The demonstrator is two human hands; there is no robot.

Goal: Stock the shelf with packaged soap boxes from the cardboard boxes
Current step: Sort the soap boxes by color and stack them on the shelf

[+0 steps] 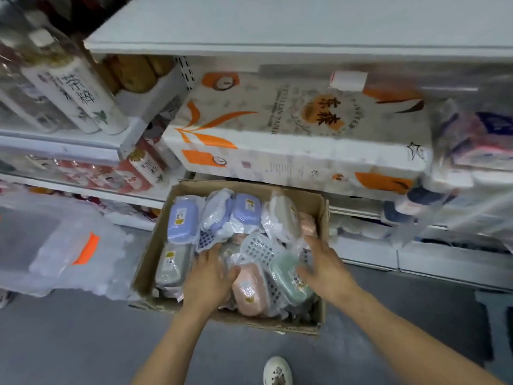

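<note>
Pink plastic-wrapped soap box (248, 290) in open brown cardboard carton (155, 240), front centre; long axis runs near-far, label up. Left hand (206, 276) fingers spread, resting beside it; right hand (323, 266) fingers seemingly curled over green wrapped soap box (290, 279), grip unclear through blur. Lift by rigid body, not loose film. Carton sits on grey floor (83, 343) below white shelf (277, 45).

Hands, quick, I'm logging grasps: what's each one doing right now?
Left hand: open, fingers resting on the wrapped soap boxes.
Right hand: cannot be told; blurred over the green soap box.
</note>
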